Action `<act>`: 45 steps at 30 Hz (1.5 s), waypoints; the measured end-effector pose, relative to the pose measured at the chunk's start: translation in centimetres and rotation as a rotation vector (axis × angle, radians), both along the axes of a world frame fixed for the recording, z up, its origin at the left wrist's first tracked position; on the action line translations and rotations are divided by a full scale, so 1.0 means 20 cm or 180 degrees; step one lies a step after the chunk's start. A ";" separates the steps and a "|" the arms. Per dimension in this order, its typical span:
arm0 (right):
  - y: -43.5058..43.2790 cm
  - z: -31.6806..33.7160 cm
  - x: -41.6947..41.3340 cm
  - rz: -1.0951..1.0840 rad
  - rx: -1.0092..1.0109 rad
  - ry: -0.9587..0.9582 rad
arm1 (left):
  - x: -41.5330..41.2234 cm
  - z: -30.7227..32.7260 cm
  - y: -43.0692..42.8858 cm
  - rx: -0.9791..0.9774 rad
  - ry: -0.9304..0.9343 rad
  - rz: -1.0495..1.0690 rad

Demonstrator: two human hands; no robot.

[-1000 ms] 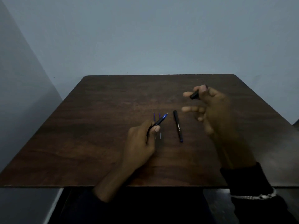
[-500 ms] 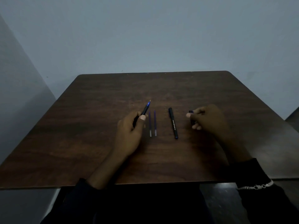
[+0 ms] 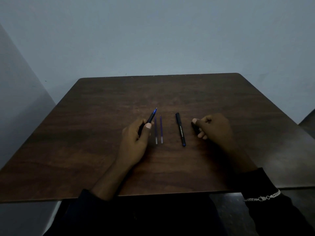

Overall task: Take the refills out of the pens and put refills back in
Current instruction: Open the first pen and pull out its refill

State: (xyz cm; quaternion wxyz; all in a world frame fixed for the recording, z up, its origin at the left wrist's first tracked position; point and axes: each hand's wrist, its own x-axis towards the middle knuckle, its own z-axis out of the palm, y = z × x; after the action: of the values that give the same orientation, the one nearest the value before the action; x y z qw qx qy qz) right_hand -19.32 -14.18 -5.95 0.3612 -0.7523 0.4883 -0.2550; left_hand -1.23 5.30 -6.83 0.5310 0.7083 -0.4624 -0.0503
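Dim light fills a plain room with pale blue-grey walls, two of them meeting in a corner on the left. Against the far wall stands a dark brown wood-grain surface with rounded far corners; dark floor shows past its right edge and beneath its near edge.

The person's left hand rests on the surface, thumb and fingers pinching a black pen with a blue tip that points away and slightly right. Just right of this hand lie two thin purple refills, side by side and parallel, their pale ends toward the person. Further right lies a capped black pen with white lettering, near the refills and apart from both hands.

The right hand is curled on the surface, its thumb and fingers closed around a small black pen piece; what part it is cannot be told. Dark sleeves cover both forearms, and a silver chain bracelet sits on the right wrist.
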 end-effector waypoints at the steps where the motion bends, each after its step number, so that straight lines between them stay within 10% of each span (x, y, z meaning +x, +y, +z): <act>1: 0.00 0.00 0.00 -0.0053 -0.0003 -0.0005 | 0.00 0.00 0.00 0.0007 -0.0041 -0.0015; 16: 0.04 0.07 -0.03 -0.0305 -0.0668 -0.0591 | -0.01 -0.01 0.00 -0.0047 -0.0830 -0.0037; 31: 0.25 0.06 0.05 0.1700 -0.0628 -0.0875 | -0.07 0.03 0.01 0.0298 -0.2007 -0.0631; 45: 0.32 0.10 0.03 0.1930 -0.1972 -0.0696 | -0.14 0.01 0.02 0.0295 -0.1649 -0.0638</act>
State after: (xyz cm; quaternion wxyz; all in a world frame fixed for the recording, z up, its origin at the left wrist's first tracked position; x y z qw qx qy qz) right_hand -18.76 -7.86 -4.02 0.2268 -0.9028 0.1053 -0.3499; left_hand -3.95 5.79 -6.59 0.3546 0.6718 -0.6476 0.0591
